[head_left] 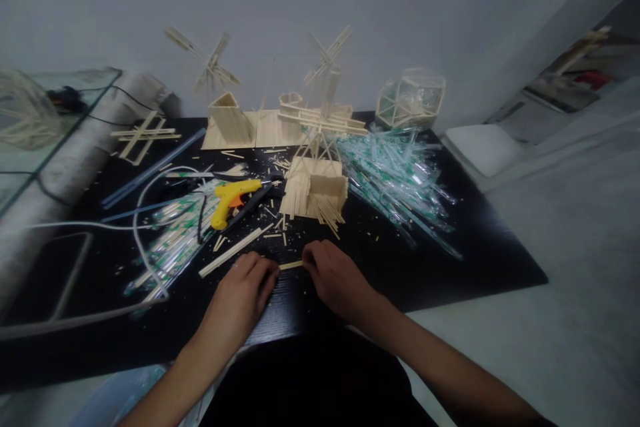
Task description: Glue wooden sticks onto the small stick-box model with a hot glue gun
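A: Hands first, quick; what's each doing?
B: Left hand (245, 283) pinches the left part of a short, thin, pale-yellow wooden stick (291, 265); right hand (334, 273) pinches the right part; fingers curled on both, fingertips on the stick.
A: Stick's position?
B: Directly between the two hands, only its middle showing, ends hidden by fingers; nearly level, right side slightly higher; it's at the near part of the black wood-grain table (440, 273); can't tell whether it touches the tabletop.
A: Around them?
B: Beyond the left hand, long pale wooden strips (233, 253) lying diagonally; farther out, a yellow glue gun with an orange trigger (231, 201); left of that, clear-and-green plastic-wrapped bundles (175, 233), a white looping cable (137, 230) across them; beyond the right hand, a pale wooden box-shaped piece (329, 187), loose thin sticks at its front; to its right, a heap of clear-and-green plastic packets (400, 177).
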Tool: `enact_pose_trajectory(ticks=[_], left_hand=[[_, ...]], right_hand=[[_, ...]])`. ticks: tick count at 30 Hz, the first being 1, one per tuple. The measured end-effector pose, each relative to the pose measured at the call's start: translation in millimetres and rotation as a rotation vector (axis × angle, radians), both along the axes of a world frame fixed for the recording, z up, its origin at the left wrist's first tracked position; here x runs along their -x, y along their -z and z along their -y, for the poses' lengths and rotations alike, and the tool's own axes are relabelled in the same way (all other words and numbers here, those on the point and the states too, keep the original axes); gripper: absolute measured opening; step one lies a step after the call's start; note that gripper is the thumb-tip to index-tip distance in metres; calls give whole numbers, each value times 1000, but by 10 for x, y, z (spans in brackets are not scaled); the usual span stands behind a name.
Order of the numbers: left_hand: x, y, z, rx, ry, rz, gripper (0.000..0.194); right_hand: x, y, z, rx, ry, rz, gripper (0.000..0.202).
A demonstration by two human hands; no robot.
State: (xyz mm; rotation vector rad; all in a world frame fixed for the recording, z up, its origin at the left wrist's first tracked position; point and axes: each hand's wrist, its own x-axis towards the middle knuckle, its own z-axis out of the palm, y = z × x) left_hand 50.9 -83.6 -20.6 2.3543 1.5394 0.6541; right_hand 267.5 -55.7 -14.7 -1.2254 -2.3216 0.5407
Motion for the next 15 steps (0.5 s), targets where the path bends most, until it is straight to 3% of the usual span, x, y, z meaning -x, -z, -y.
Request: enact_pose_trajectory(ticks=[11,15], left_hand=[[-17,-4,-9,-15,4,22,16],[20,5,-15,10,3,47,17]], right_hand=[[-16,65,18,64,32,-59,14],[-81,57,-14,182,26,-231,13]])
